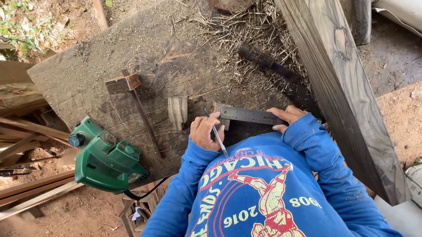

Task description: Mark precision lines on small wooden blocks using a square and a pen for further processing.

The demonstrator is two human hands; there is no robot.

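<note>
Weathered workbench [88, 80] — planer [105, 159], straw [250, 33].

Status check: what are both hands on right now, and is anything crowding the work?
Left hand grips pencil at steel ruler. Right hand presses ruler flat. Small wood block left of it, apart; green power tool further left.

1. Outdoors in daylight, soft and even, no hard shadows on the worn grey workbench [124, 56], its top dusted with sawdust.
2. Bare reddish dirt ground [407, 121] all around, scattered with wood chips.
3. A patch of green weeds [16, 18] at the upper left corner.
4. A heavy dark beam [345, 90] slants across the right side.
5. Long timber offcuts [20, 139] lie stacked at the left.
6. Dry straw litter [250, 28] spreads over the bench's far end.
</note>
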